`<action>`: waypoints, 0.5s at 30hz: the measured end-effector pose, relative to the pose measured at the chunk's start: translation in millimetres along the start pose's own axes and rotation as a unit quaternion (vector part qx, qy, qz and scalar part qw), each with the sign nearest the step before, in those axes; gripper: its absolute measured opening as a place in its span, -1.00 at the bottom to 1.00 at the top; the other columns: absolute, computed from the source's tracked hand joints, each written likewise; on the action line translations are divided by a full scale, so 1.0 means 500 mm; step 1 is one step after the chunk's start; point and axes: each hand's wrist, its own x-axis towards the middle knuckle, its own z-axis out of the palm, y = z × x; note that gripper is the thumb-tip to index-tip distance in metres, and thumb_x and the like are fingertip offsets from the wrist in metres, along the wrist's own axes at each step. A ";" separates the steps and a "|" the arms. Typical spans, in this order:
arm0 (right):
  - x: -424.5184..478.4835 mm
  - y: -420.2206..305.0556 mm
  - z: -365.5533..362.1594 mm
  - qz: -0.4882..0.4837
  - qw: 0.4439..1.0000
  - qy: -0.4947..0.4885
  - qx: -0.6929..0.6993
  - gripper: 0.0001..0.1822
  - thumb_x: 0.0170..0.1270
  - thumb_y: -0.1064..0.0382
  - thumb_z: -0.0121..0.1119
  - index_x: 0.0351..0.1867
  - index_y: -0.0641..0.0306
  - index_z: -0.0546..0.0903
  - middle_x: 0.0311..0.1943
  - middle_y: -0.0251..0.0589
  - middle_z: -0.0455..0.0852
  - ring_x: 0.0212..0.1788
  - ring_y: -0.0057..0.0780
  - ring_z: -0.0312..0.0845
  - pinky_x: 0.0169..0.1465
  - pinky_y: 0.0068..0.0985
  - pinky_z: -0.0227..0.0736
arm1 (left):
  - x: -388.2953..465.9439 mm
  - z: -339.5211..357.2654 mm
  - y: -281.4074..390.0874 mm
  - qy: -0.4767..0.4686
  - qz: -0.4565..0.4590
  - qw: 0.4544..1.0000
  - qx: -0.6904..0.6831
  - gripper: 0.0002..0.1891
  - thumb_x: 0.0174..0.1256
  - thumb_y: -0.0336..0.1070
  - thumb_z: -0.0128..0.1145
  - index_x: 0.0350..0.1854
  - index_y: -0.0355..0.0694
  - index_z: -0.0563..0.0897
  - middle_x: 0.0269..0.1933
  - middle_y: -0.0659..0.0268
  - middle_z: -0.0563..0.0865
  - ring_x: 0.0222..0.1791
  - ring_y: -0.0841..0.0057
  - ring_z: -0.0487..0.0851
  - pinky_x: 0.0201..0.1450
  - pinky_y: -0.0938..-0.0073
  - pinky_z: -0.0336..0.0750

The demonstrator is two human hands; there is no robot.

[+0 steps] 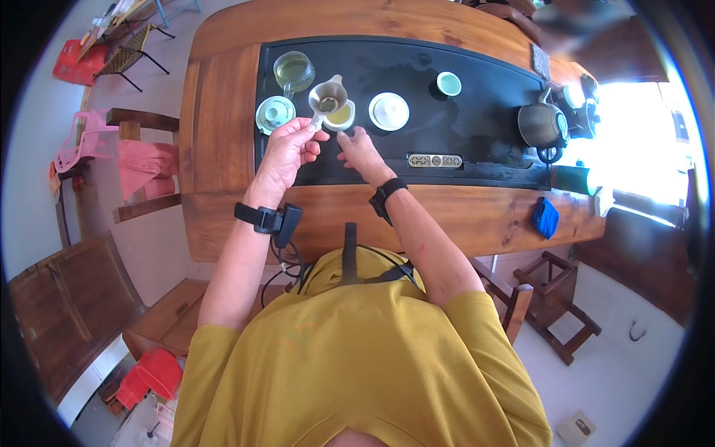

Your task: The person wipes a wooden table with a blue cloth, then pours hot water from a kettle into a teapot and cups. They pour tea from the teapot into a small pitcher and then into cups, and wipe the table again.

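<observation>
My left hand [289,152] holds a tea strainer [328,97] by its handle, over the left edge of a white pitcher [342,117] with yellow tea in it. At the pitcher's near rim are the fingertips of my right hand [363,155]; whether they touch it I cannot tell. A white lidded gaiwan [389,112] stands to the right. On the left are a pale green lidded cup [275,114] and a glass pitcher [294,71] of pale liquid. A small celadon cup [449,84] sits farther back. All stand on a black tea tray [480,134].
A dark kettle [540,124] stands at the tray's right end, with a green container [572,180] nearer me. A blue cloth-like item [545,218] lies on the wooden table [447,215]. Part of another person [511,14] shows beyond the table's far right.
</observation>
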 end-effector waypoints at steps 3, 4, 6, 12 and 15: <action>-0.004 -0.012 0.009 0.014 1.000 0.012 0.022 -0.31 0.44 0.01 0.02 0.34 0.57 0.19 -0.09 0.00 0.67 -0.22 -0.37 0.68 -0.28 -0.48 0.59 | 0.005 -0.003 -0.007 0.002 -0.012 1.000 -0.006 -0.88 0.49 -0.30 0.06 -0.06 -0.18 0.56 -0.24 0.29 0.75 -0.43 0.75 0.63 -0.36 0.74 0.52; -0.006 -0.012 0.012 0.021 0.999 0.017 0.024 -0.33 0.44 0.00 0.01 0.32 0.56 0.23 -0.09 -0.01 0.67 -0.23 -0.38 0.68 -0.27 -0.49 0.58 | 0.008 -0.003 -0.011 0.004 -0.014 1.000 -0.005 -0.88 0.49 -0.29 0.06 -0.06 -0.17 0.56 -0.24 0.31 0.75 -0.42 0.76 0.62 -0.35 0.74 0.51; -0.020 -0.007 0.005 0.047 0.997 -0.012 0.061 -0.45 0.45 -0.02 -0.01 0.17 0.51 0.36 -0.21 -0.08 0.67 -0.32 -0.44 0.66 -0.34 -0.52 0.55 | 0.013 0.003 -0.015 0.017 -0.021 1.000 0.006 -0.88 0.50 -0.28 0.04 -0.07 -0.16 0.57 -0.25 0.35 0.74 -0.42 0.80 0.60 -0.33 0.75 0.48; -0.097 -0.027 -0.013 0.042 0.988 -0.082 0.121 -0.48 0.48 -0.10 -0.07 0.08 0.39 0.53 -0.18 -0.16 0.71 -0.31 -0.53 0.65 -0.30 -0.61 0.50 | 0.035 0.004 -0.059 0.049 -0.041 0.998 -0.004 -0.86 0.50 -0.25 0.04 -0.06 -0.16 0.58 -0.23 0.36 0.74 -0.43 0.81 0.57 -0.32 0.75 0.47; -0.108 -0.046 -0.010 -0.004 0.987 -0.075 0.144 -0.51 0.51 -0.08 -0.08 0.08 0.34 0.55 -0.21 -0.24 0.70 -0.32 -0.59 0.62 -0.30 -0.65 0.48 | 0.038 0.018 -0.075 0.056 -0.037 0.997 -0.022 -0.86 0.48 -0.27 0.05 -0.10 -0.18 0.61 -0.28 0.39 0.71 -0.45 0.80 0.55 -0.34 0.74 0.46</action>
